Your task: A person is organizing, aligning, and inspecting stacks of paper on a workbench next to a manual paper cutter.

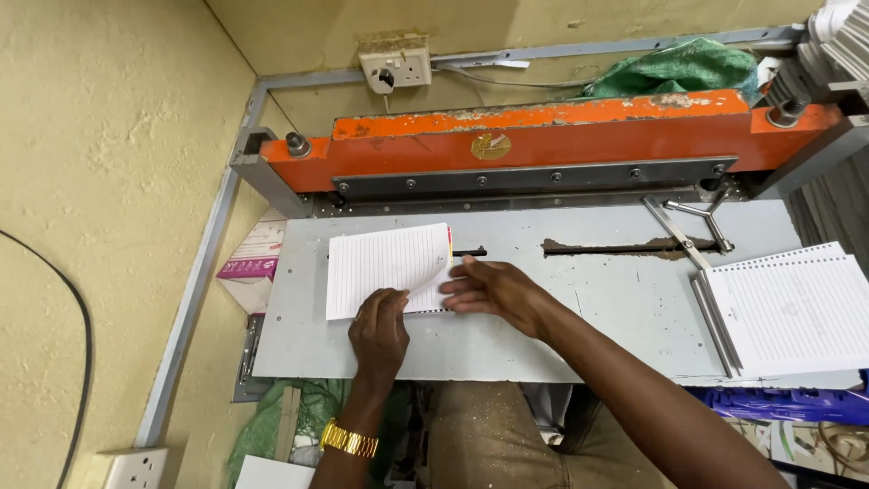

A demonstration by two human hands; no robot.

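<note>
1. Left hand [378, 330]: grip spread, flat on the near edge of the ruled paper stack [387, 268]
2. Right hand [493, 290]: fingers extended, touching the stack's right edge
3. Stack lies left of centre on the grey tabletop [597, 308], near the orange cutter bar [543, 136]
4. A second ruled stack [792, 308] lies at far right

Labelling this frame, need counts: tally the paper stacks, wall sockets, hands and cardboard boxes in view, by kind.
Lined paper stacks: 2, one under both hands, one punched stack at the table's right edge
Wall sockets: 2, one above the orange cutter, one lower left
Hands: 2, left hand, right hand
Cardboard boxes: 1, pink and white
Total: 7
</note>
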